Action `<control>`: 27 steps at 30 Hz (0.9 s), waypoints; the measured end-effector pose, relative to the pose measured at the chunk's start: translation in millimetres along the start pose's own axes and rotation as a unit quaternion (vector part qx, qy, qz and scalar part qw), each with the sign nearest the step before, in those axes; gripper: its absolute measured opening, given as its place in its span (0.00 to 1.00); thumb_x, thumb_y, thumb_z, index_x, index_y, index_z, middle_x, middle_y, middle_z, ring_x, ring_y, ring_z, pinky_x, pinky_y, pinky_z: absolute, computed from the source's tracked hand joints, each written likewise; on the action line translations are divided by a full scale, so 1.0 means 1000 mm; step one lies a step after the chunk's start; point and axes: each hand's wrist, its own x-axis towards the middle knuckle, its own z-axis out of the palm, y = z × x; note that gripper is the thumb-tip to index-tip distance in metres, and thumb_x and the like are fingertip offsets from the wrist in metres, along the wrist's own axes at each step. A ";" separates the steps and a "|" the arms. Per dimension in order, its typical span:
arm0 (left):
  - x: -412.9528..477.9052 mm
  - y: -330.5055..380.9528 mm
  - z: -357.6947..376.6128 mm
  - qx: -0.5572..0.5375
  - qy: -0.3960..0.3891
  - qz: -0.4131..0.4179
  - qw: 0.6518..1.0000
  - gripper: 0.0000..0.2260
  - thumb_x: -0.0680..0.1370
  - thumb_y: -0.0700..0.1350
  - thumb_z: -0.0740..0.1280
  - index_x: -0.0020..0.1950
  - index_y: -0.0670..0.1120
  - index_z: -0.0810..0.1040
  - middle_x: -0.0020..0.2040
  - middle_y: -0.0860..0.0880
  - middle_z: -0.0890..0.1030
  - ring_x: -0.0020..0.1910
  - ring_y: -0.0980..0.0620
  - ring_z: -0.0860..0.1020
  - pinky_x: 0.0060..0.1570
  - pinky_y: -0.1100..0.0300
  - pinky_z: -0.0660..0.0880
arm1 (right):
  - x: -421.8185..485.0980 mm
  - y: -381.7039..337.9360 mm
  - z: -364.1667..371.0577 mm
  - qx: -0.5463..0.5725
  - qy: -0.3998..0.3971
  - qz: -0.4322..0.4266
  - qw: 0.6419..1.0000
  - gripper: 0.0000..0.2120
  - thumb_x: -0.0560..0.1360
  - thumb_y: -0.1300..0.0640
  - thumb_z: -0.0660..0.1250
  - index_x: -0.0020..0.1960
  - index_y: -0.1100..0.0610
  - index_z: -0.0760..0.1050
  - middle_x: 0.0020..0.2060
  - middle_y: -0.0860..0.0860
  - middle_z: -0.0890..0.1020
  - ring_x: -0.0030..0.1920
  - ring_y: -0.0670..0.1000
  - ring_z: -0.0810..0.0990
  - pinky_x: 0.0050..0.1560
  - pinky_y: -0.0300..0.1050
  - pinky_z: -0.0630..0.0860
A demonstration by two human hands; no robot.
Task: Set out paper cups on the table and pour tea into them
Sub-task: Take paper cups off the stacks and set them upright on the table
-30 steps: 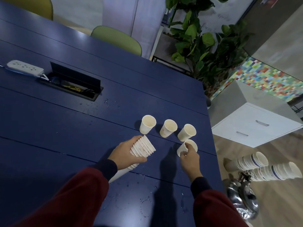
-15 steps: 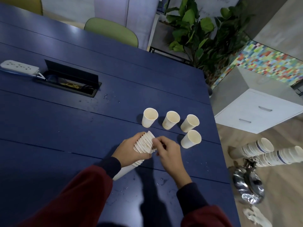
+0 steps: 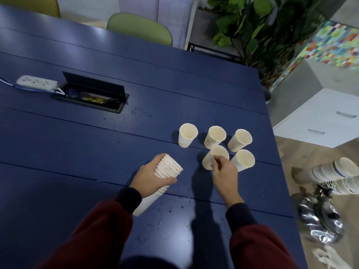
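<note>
Cup in hand: fifth cup, upright in the front row, just left of the near-right cup and directly in front of the far-middle cup.
Right hand: right hand pinches the near rim of the fifth cup with its fingertips. Whether the base is fully seated on the desk cannot be told.
Left hand: left hand is wrapped round the nested cup stack, which lies slanted, mouths toward the set-out cups and base end toward the sleeve.
Back row: far-left cup, far-middle cup and far-right cup stand upright, near one another but apart.
Contents: every cup interior in view looks dry; no tea shows.
Progress: setting-out appears well advanced, with five cups at the desk's right corner and four of them released.
Remaining: release of the fifth cup, any further cups from the stack, then all pouring. By this judgement the tea stage is not yet begun.
Pouring vessel: a shiny metal vessel sits on the floor right of the desk, blurred and probably the kettle. No hand is on it.
Surroundings: spare cup stacks lie beside the vessel. A power strip and an open cable box sit at the desk's far left, well apart from the cups.
</note>
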 end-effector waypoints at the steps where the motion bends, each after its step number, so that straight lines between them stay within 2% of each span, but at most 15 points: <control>1: 0.002 0.000 0.001 0.000 -0.001 -0.003 1.000 0.31 0.66 0.53 0.80 0.66 0.62 0.72 0.53 0.62 0.82 0.52 0.63 0.80 0.58 0.55 0.78 | 0.000 0.002 0.003 -0.001 -0.007 0.001 1.000 0.11 0.80 0.63 0.64 0.60 0.60 0.80 0.52 0.55 0.84 0.49 0.57 0.82 0.49 0.40 0.71; 3: 0.005 0.000 0.004 -0.003 -0.002 -0.010 1.000 0.32 0.65 0.55 0.79 0.67 0.63 0.71 0.54 0.62 0.82 0.54 0.62 0.79 0.59 0.55 0.77 | -0.005 -0.001 0.005 0.010 0.017 -0.012 1.000 0.13 0.79 0.63 0.65 0.63 0.58 0.78 0.57 0.52 0.82 0.50 0.56 0.82 0.50 0.42 0.74; 6: 0.007 0.001 0.010 -0.002 0.005 -0.011 1.000 0.34 0.63 0.59 0.78 0.67 0.63 0.70 0.55 0.62 0.81 0.55 0.62 0.79 0.60 0.55 0.76 | -0.016 -0.022 0.006 0.039 0.048 -0.072 0.995 0.09 0.79 0.57 0.66 0.58 0.54 0.79 0.50 0.45 0.81 0.41 0.49 0.79 0.44 0.42 0.75; 9: 0.006 0.008 0.017 -0.015 -0.004 -0.005 1.000 0.33 0.64 0.58 0.79 0.67 0.62 0.72 0.55 0.61 0.82 0.55 0.62 0.80 0.60 0.56 0.76 | -0.029 -0.046 0.013 0.057 -0.066 -0.131 0.988 0.09 0.80 0.50 0.65 0.52 0.52 0.81 0.44 0.41 0.81 0.42 0.43 0.78 0.45 0.37 0.72; 11: 0.004 0.012 0.019 -0.022 -0.012 0.005 1.000 0.29 0.66 0.54 0.80 0.65 0.61 0.73 0.54 0.59 0.83 0.54 0.61 0.81 0.58 0.57 0.77 | -0.036 -0.055 0.018 0.054 -0.133 -0.138 0.980 0.10 0.82 0.50 0.63 0.48 0.51 0.80 0.40 0.41 0.81 0.41 0.43 0.77 0.43 0.39 0.72; 14: 0.001 0.013 0.016 -0.017 -0.018 0.013 1.000 0.28 0.67 0.54 0.80 0.65 0.60 0.74 0.54 0.58 0.83 0.53 0.60 0.81 0.58 0.56 0.78 | -0.039 -0.057 0.020 0.061 -0.152 -0.130 0.978 0.10 0.82 0.51 0.63 0.43 0.50 0.76 0.33 0.42 0.79 0.36 0.46 0.76 0.40 0.50 0.75; 17: -0.004 0.010 0.012 -0.020 -0.019 0.008 1.000 0.30 0.67 0.53 0.80 0.66 0.60 0.74 0.55 0.58 0.83 0.54 0.60 0.81 0.59 0.54 0.77 | -0.038 -0.061 0.017 0.078 -0.163 -0.131 0.975 0.11 0.82 0.54 0.65 0.41 0.51 0.74 0.31 0.43 0.78 0.34 0.46 0.75 0.38 0.45 0.74; 19: -0.006 0.012 0.009 -0.023 -0.012 0.008 1.000 0.31 0.65 0.54 0.80 0.67 0.60 0.73 0.55 0.58 0.83 0.55 0.59 0.81 0.60 0.54 0.77 | -0.038 -0.066 0.015 0.086 -0.147 -0.134 0.976 0.10 0.82 0.56 0.65 0.41 0.54 0.75 0.31 0.45 0.79 0.33 0.46 0.76 0.37 0.40 0.72; 21: -0.007 0.012 0.004 -0.018 -0.007 0.008 1.000 0.31 0.65 0.56 0.79 0.65 0.61 0.74 0.53 0.59 0.83 0.53 0.59 0.81 0.58 0.55 0.78 | -0.033 -0.069 0.010 0.097 -0.101 -0.122 0.983 0.10 0.82 0.57 0.64 0.42 0.55 0.75 0.31 0.47 0.80 0.33 0.46 0.76 0.36 0.42 0.72; 24: -0.011 0.005 -0.006 -0.011 0.010 -0.008 1.000 0.31 0.64 0.57 0.80 0.65 0.61 0.74 0.53 0.59 0.83 0.51 0.61 0.81 0.56 0.57 0.78 | -0.016 -0.070 -0.007 0.132 0.012 -0.093 0.987 0.09 0.83 0.56 0.63 0.44 0.55 0.76 0.32 0.48 0.80 0.34 0.48 0.77 0.38 0.45 0.74; 27: -0.014 -0.004 -0.011 -0.034 0.043 -0.041 0.998 0.31 0.66 0.56 0.81 0.66 0.58 0.74 0.53 0.59 0.83 0.50 0.64 0.80 0.53 0.62 0.76 | -0.005 -0.070 -0.020 0.121 0.035 -0.098 0.987 0.08 0.82 0.55 0.64 0.46 0.54 0.77 0.37 0.50 0.82 0.39 0.51 0.80 0.42 0.45 0.75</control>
